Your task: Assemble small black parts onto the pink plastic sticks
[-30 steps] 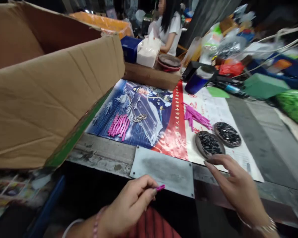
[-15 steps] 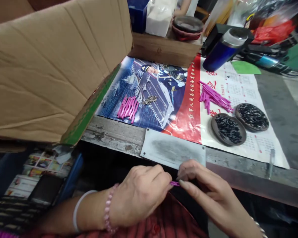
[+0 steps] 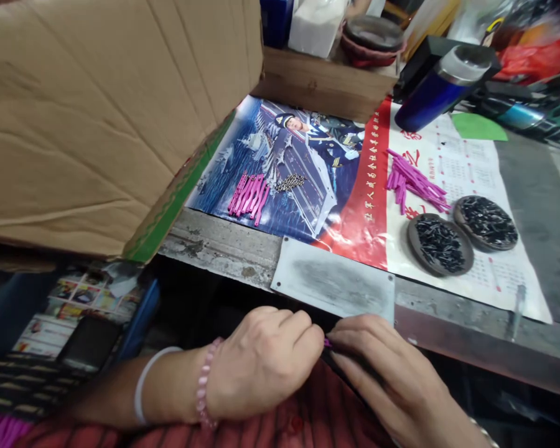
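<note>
At the lower centre of the frame, the left hand pinches a magenta piece — mostly hidden by fingers — with the right hand at its showing end; whether that one grips too, I cannot tell. A smudged plate lies just above.

The head camera looks forward and down over the workbench.
</note>
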Demonstrator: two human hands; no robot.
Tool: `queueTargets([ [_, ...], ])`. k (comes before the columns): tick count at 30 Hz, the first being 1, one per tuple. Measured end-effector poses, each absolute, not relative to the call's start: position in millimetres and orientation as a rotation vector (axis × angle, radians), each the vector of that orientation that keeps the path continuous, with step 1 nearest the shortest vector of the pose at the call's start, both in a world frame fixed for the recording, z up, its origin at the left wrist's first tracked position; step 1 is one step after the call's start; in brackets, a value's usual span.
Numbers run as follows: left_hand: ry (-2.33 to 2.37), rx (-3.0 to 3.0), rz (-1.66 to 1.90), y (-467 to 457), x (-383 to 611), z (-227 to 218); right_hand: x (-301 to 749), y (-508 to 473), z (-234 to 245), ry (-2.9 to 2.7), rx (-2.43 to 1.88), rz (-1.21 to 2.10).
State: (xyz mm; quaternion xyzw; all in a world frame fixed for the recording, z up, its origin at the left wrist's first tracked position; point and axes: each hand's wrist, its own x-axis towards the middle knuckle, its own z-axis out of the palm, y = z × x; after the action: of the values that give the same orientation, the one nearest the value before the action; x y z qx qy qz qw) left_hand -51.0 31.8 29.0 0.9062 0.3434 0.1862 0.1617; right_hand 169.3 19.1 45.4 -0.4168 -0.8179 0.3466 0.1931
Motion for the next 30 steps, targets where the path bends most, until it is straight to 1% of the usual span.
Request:
queueTargets([
  [4, 1.037, 2.523, 0.606, 30.6, -51.4, 27.4, 172.6, 22.1, 43.8, -2.178, -1.222, 1.084],
  [12, 1.049, 2.492, 0.675, 29.3, -49.1, 23.0, 169.9, 26.0, 43.8, -2.107, -1.19, 1.133],
  [24, 1.027, 2.533, 0.786, 31.5, -49.5, 23.5, 165.3, 22.8, 43.5, -2.097, -1.26, 1.198],
  [30, 0.928, 2.542, 0.81, 32.5, -51.7, 22.5, 158.9, 24.4, 40.2, -2.015, -1.255, 1.279],
])
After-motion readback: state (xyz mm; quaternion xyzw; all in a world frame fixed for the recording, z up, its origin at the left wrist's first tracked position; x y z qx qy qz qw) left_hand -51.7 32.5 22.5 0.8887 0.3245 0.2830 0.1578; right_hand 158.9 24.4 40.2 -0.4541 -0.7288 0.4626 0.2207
